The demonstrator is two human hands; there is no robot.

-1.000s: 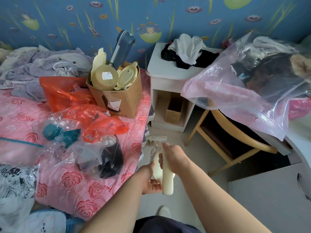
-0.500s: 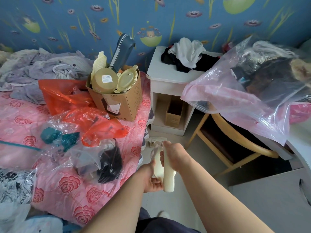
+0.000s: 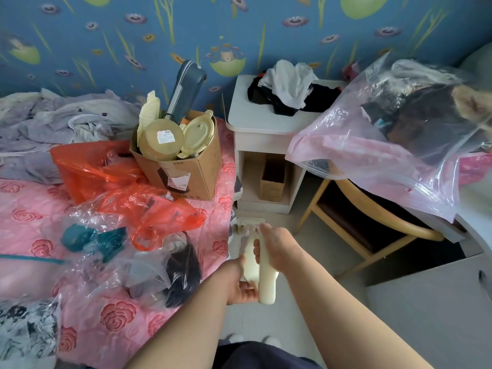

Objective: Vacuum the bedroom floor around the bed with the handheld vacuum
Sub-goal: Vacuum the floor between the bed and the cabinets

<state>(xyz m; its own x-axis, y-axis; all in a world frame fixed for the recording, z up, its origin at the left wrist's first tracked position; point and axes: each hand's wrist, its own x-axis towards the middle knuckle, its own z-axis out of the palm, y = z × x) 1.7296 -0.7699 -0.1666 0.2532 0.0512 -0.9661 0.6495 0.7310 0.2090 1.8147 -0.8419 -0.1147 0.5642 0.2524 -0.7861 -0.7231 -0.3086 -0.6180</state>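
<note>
Fingers (image 3: 257, 249) of the right hand (image 3: 278, 249) were curled round the handle of the cream-white plastic handheld vacuum (image 3: 267, 284). The left hand (image 3: 238, 284) gripped its lower body from beneath. The vacuum pointed nozzle-down over the pale floor (image 3: 311, 235); contact with the floor could not be told. It was just beside the pink rose-quilted bed (image 3: 111, 315) and near the white bedside cabinet (image 3: 255, 123).
</note>
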